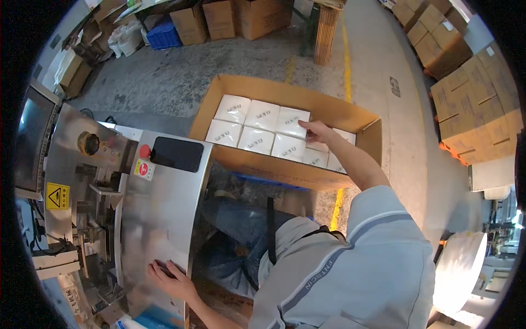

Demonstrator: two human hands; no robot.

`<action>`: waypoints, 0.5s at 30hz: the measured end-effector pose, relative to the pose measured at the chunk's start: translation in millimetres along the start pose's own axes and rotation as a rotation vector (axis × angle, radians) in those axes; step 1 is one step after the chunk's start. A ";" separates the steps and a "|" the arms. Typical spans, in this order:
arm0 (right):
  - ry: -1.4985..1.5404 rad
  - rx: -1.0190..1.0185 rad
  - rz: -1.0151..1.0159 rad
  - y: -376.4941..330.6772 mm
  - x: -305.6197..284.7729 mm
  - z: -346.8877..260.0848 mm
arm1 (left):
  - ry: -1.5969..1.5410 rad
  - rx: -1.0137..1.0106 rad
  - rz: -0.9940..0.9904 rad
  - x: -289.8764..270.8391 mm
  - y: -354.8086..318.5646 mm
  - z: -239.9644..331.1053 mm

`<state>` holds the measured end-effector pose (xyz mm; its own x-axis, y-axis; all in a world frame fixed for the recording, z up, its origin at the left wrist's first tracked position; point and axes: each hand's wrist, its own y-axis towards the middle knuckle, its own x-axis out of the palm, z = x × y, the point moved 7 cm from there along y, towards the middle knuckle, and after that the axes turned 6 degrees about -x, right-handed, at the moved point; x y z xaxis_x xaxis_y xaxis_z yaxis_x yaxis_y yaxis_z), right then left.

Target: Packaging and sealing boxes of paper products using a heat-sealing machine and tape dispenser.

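A long open cardboard carton (241, 155) stands in front of me, with rows of square white packets (256, 140) inside. My right hand (315, 132) reaches over its near side, the fingers bent against the right edge of one white packet (289, 119) in the back row. My arm partly hides the packets further right, which sit lower. At the lower left my left hand (172, 281) lies flat, fingers spread, on the steel machine top (159, 219). Nothing is in that hand.
A black phone (177, 154) lies on the machine top beside a red button (144, 151). Machine parts (90, 241) and a screen (35, 142) are at the left. Stacked cartons (476, 109) line the right; more cartons (219, 21) and a blue crate (164, 34) stand far off.
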<state>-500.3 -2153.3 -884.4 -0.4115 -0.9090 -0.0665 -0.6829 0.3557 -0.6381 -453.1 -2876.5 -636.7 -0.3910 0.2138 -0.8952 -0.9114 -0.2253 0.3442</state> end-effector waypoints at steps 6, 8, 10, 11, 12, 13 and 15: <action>-0.347 -0.303 0.313 -50.0 3.6 -65.3 | 0.005 0.000 0.016 -4.1 -1.7 -0.6; -0.697 -0.553 0.450 -77.3 1.3 -108.7 | 0.013 -0.002 0.013 -3.8 0.7 7.1; -1.042 -0.802 0.572 -112.1 14.1 -153.9 | 0.015 -0.011 0.020 -2.8 0.2 3.7; -1.241 -0.799 0.360 -121.9 32.5 -172.7 | 0.016 -0.016 0.028 -3.6 -0.2 1.4; -1.430 -0.785 0.141 -130.9 47.7 -184.8 | 0.016 -0.016 0.027 -4.9 -0.6 1.0; -1.554 -0.701 -0.038 -131.2 57.3 -190.0 | 0.018 -0.012 0.030 -6.7 -0.9 2.5; -1.568 -0.781 -0.159 -89.7 52.4 -178.4 | 0.003 -0.002 0.031 -5.3 -0.9 5.9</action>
<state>-568.3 -2194.1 -693.9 0.2776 -0.1079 -0.9546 -0.9519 -0.1651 -0.2581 -450.9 -2871.8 -630.6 -0.4190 0.2037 -0.8848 -0.8984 -0.2339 0.3716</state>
